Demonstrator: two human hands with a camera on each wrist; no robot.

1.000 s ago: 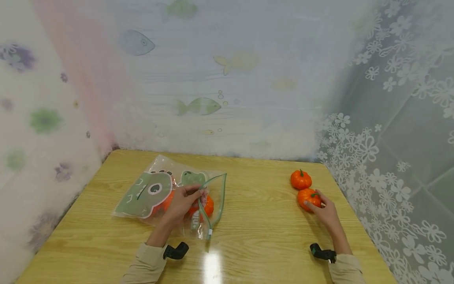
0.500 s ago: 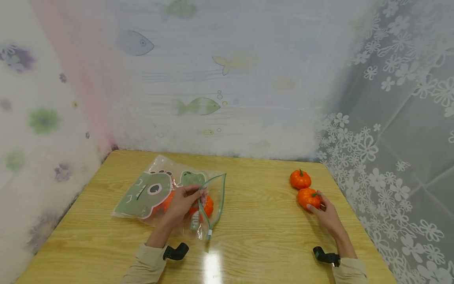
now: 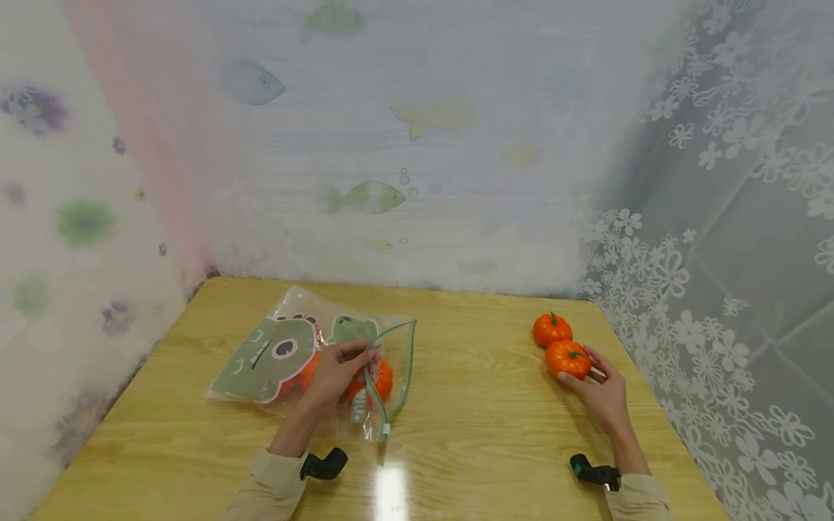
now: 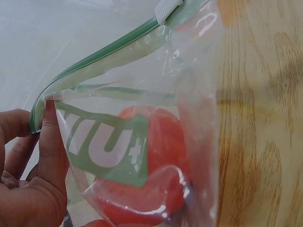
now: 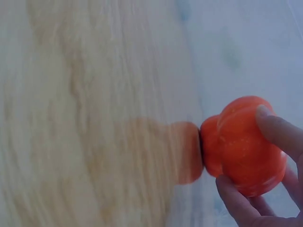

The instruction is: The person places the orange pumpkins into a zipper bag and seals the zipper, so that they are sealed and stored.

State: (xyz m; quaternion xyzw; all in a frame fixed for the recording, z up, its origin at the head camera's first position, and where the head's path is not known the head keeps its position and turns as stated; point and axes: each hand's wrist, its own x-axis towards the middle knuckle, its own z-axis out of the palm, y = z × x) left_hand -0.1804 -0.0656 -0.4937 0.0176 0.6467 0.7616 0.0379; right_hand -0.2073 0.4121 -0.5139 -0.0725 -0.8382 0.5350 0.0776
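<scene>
With thumb and fingers my left hand point(image 3: 335, 373) pinches the rim of a clear zip bag point(image 3: 244, 369) printed with a green dinosaur. The bag lies on its side, its green-edged mouth point(image 4: 102, 54) parted towards the right. Orange-red pumpkins show through the plastic, one pumpkin point(image 4: 163, 142) near the mouth; the print hides part of them. On the right, my right hand point(image 3: 604, 394) grips a small orange toy pumpkin point(image 3: 565, 360) with a green stem, which looks slightly raised off the table. Just behind it a second pumpkin point(image 3: 551, 329) sits on the table.
The wooden table point(image 3: 469, 405) carries the bag on the left and the loose pumpkins on the right. A patterned curtain point(image 3: 423, 239) hangs along the back edge and both sides. A white slider point(image 4: 166, 10) sits on the bag's green zip.
The right hand has firmed its hold on the near pumpkin and raised it a little, so it overlaps the farther one more. My left hand and the bag stay put.
</scene>
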